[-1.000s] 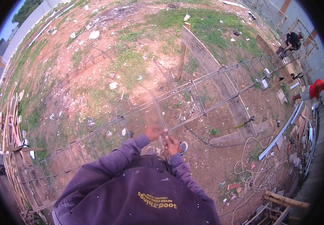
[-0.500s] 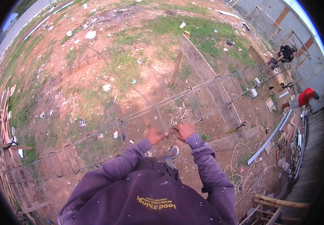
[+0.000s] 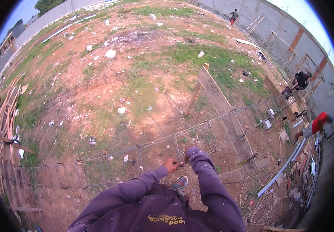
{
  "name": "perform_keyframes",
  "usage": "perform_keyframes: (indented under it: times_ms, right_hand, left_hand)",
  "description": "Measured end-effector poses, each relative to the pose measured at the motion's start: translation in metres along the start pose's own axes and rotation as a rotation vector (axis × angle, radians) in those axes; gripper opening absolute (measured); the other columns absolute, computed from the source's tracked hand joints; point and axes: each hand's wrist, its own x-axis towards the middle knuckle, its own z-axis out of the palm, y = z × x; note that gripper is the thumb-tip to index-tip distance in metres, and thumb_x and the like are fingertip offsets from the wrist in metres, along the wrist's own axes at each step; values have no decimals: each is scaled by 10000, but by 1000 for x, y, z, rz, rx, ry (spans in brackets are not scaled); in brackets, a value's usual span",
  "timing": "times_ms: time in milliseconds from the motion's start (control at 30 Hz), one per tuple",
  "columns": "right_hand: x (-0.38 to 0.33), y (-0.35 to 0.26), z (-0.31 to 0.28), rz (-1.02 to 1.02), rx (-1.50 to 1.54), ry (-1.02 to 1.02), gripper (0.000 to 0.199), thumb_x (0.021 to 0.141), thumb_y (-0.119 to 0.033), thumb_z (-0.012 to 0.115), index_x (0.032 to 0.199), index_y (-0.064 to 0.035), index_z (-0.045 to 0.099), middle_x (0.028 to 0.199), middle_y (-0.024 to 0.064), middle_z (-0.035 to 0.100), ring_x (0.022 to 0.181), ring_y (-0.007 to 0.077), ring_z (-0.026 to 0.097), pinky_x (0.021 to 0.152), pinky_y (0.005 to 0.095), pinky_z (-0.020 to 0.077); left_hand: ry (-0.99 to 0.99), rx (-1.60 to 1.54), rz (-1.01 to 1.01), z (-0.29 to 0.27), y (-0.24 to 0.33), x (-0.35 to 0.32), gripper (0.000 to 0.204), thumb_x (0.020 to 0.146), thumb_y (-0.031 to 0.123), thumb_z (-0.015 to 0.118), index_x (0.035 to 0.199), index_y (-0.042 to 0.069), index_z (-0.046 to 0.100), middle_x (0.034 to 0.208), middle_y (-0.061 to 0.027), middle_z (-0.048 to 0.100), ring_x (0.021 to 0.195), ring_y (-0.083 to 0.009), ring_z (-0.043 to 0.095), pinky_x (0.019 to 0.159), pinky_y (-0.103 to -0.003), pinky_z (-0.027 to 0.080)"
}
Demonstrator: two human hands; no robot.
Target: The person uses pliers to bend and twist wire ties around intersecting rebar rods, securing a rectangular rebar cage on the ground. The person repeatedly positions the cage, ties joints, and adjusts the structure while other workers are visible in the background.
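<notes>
A long rebar cage (image 3: 155, 143) of thin bars and square stirrups runs across in front of me, rising from lower left to upper right. My left hand (image 3: 171, 165) is closed at the lower corner of one stirrup (image 3: 177, 146), its fingers pinched round the metal there. Just above and to the right, my right hand (image 3: 191, 151) is bent at the wrist and curled close to the same stirrup. Its fingertips are mostly hidden, and what they hold is too small to make out. The cage's long bars pass over a wooden plank (image 3: 223, 104).
A tool with a yellowish handle (image 3: 247, 159) lies across the plank's near end. Loose cord (image 3: 258, 201) tangles at lower right, near a pale blue-grey length (image 3: 281, 168). Bamboo poles (image 3: 6, 112) lie left. A red-shirted person (image 3: 318, 123) bends at right; another person (image 3: 300, 80) sits farther back.
My view has tilted up, showing more of the far wall and a distant walking person. My right hand has lifted and turned above the left, which stays low at the stirrup.
</notes>
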Motion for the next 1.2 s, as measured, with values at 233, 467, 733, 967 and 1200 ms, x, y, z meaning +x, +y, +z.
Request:
perform_keyframes:
  times_ms: [233, 467, 733, 967, 1200]
  right_hand:
    - [-74, -24, 5, 67, 124, 762, 221, 759, -206, 698, 911, -66, 622, 862, 105, 590, 872, 288, 567, 793, 417, 427]
    - [-106, -30, 96, 78, -25, 642, 416, 847, -156, 548, 1254, -79, 511, 1396, 137, 412, 1332, 324, 327, 1134, 462, 217]
    - [-119, -54, 96, 200, 245, 408, 174, 900, -202, 520, 1026, -84, 548, 767, 175, 623, 743, 350, 617, 830, 485, 458]
    - [-139, -118, 100, 376, 494, 566, 194, 907, -191, 481, 1062, -92, 541, 685, 206, 611, 625, 416, 605, 572, 502, 464]
    - [-124, -78, 88, 299, 415, 590, 195, 898, -240, 505, 933, -71, 596, 777, 189, 647, 653, 377, 633, 579, 500, 472]
  left_hand:
    - [-21, -7, -5, -9, 3, 4, 474, 886, 467, 588, 759, 26, 706, 538, -38, 560, 529, -115, 522, 517, -316, 414]
    - [-41, -87, 1, -5, 0, 4, 475, 891, 423, 600, 683, -2, 645, 527, -18, 529, 513, -97, 475, 488, -304, 381]
    - [-3, -71, 44, -7, 5, 0, 487, 884, 420, 613, 662, -13, 633, 546, -47, 545, 535, -111, 503, 508, -309, 394]
    - [145, 52, 52, -4, 24, -14, 488, 838, 454, 658, 721, -19, 668, 559, -120, 577, 526, -148, 533, 523, -350, 419]
    - [288, 204, 117, 8, 21, -13, 454, 813, 440, 681, 796, -14, 699, 583, -149, 614, 530, -207, 581, 536, -369, 446]
